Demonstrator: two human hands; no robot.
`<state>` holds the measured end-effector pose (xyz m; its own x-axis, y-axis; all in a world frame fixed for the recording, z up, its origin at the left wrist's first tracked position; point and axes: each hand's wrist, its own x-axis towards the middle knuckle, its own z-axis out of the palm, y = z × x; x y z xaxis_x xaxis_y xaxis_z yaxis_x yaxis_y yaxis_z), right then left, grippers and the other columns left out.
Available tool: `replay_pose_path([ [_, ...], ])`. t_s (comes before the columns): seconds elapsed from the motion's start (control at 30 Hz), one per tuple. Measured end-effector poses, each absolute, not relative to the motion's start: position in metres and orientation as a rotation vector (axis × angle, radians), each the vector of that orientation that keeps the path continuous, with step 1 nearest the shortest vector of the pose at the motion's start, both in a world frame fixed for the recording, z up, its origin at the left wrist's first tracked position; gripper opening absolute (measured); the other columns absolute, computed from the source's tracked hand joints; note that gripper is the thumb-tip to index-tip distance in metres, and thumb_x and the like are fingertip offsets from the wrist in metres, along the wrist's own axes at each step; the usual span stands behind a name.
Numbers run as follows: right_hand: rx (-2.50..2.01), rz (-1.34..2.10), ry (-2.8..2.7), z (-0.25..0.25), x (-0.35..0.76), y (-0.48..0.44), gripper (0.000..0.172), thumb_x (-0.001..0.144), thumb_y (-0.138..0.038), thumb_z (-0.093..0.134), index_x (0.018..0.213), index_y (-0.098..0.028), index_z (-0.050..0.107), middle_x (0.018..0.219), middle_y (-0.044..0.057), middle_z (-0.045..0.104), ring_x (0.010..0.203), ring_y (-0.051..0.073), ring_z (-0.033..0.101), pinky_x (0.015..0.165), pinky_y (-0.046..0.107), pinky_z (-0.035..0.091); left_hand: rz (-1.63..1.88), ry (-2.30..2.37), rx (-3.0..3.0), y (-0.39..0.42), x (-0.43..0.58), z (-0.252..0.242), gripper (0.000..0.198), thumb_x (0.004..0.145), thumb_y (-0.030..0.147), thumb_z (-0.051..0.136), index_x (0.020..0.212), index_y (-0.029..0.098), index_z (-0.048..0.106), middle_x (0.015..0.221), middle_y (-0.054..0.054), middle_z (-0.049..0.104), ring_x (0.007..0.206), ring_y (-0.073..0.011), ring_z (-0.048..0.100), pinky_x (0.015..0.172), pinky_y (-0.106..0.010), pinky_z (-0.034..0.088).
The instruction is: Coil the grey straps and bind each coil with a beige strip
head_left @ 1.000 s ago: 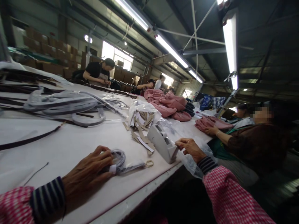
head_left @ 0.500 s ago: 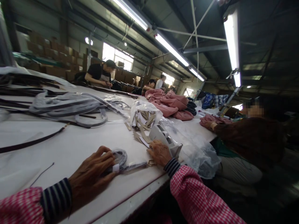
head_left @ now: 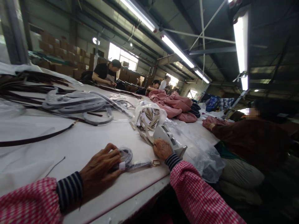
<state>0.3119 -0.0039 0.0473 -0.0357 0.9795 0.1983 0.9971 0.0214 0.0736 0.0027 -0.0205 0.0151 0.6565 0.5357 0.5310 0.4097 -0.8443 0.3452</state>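
Observation:
My left hand lies over a coiled grey strap on the table, its fingers curled and gripping the coil's left side. A white band wraps the bundle, and a flat clear-wrapped end with a gold metal ring points right. My right hand is closed beside a grey tape dispenser; its fingertips are hidden, so what they pinch does not show. Just beyond that hand lie loose beige paper strips, spilling from a clear plastic bag full of similar strips.
Grey straps in plastic and dark brown straps cover the table's left. Pink garments are heaped at the back. Crumpled clear plastic hangs over the front edge. A co-worker handles pink cloth at right; others work farther back.
The view has shifted slightly, so most things appear farther right. My right hand has drawn in closer against the strips and dispenser. My left hand stays on the coiled strap.

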Motion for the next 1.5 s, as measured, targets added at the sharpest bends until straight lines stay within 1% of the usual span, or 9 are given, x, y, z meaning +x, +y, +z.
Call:
replay_pose_path([
  [0.3,-1.977,-0.379,-2.092,0.048,0.311,-0.022,0.02,0.096,-0.018,0.052,0.081,-0.018,0.066,0.091,0.008,0.072,0.088,0.022,0.065,0.079,0.031,0.042,1.03,0.713,2.573,-0.015,0.0,0.013,0.018,0.095,0.035,0.059,0.085,0.023,0.069,0.093,-0.005,0.068,0.103,-0.0256,0.051,0.084,-0.033,0.048],
  [0.57,-1.818,-0.134,-1.964,0.032,0.308,-0.025,0.017,0.079,-0.01,0.061,0.065,-0.019,0.06,0.072,0.003,0.068,0.072,0.019,0.061,0.067,0.03,0.039,1.059,0.919,2.172,-0.009,-0.004,0.031,0.022,0.086,0.044,0.07,0.085,0.023,0.076,0.094,-0.005,0.072,0.096,-0.0269,0.058,0.085,-0.034,0.045],
  [0.67,-1.725,-0.004,-1.83,0.041,0.312,-0.025,0.017,0.082,-0.021,0.063,0.065,-0.02,0.059,0.067,0.001,0.065,0.066,0.018,0.059,0.064,0.028,0.04,0.986,0.969,1.758,-0.01,-0.004,0.041,0.031,0.082,0.049,0.074,0.08,0.018,0.076,0.081,-0.004,0.068,0.078,-0.0219,0.058,0.07,-0.029,0.042],
  [0.77,-1.592,0.116,-1.662,0.058,0.311,-0.04,0.029,0.092,-0.041,0.057,0.072,-0.02,0.059,0.064,0.0,0.06,0.061,0.017,0.056,0.058,0.028,0.042,0.915,0.867,1.357,-0.013,-0.004,0.044,0.036,0.08,0.05,0.077,0.076,0.014,0.073,0.068,-0.001,0.059,0.064,-0.0151,0.05,0.057,-0.024,0.038],
  [0.93,-1.283,0.8,-1.396,0.073,0.278,-0.088,0.036,0.086,-0.051,0.072,0.072,-0.019,0.061,0.058,-0.002,0.058,0.046,0.01,0.047,0.045,0.024,0.034,0.852,0.689,0.988,-0.016,-0.002,0.046,0.036,0.081,0.042,0.077,0.095,0.009,0.076,0.088,-0.012,0.071,0.073,-0.0213,0.062,0.061,-0.032,0.057],
  [1.07,-1.234,1.185,-1.428,0.063,0.241,-0.11,0.036,0.085,-0.051,0.074,0.076,-0.017,0.064,0.056,-0.002,0.062,0.04,0.008,0.044,0.041,0.021,0.033,0.801,0.649,0.863,-0.017,-0.002,0.046,0.038,0.086,0.036,0.07,0.109,0.006,0.075,0.098,-0.016,0.074,0.078,-0.0237,0.068,0.06,-0.032,0.061],
  [1.2,-1.215,1.288,-1.355,0.058,0.222,-0.107,0.037,0.082,-0.052,0.074,0.078,-0.017,0.064,0.051,-0.003,0.06,0.035,0.006,0.041,0.038,0.02,0.029,0.765,0.645,0.781,-0.016,-0.004,0.043,0.036,0.088,0.035,0.069,0.108,0.005,0.074,0.092,-0.015,0.075,0.07,-0.0223,0.069,0.057,-0.032,0.061],
  [1.37,-1.229,1.322,-1.217,0.056,0.225,-0.102,0.037,0.08,-0.051,0.075,0.077,-0.017,0.06,0.047,-0.005,0.058,0.032,0.005,0.035,0.036,0.019,0.021,0.758,0.585,0.82,-0.016,-0.004,0.045,0.039,0.087,0.036,0.069,0.11,0.006,0.073,0.097,-0.017,0.076,0.077,-0.026,0.071,0.059,-0.034,0.062],
  [1.5,-1.233,1.324,-1.217,0.051,0.228,-0.106,0.034,0.084,-0.047,0.071,0.074,-0.018,0.058,0.045,-0.005,0.056,0.032,0.004,0.031,0.036,0.019,0.017,0.754,0.599,0.795,-0.016,-0.004,0.045,0.039,0.088,0.037,0.068,0.113,0.006,0.071,0.101,-0.017,0.075,0.076,-0.0245,0.07,0.059,-0.033,0.062],
])
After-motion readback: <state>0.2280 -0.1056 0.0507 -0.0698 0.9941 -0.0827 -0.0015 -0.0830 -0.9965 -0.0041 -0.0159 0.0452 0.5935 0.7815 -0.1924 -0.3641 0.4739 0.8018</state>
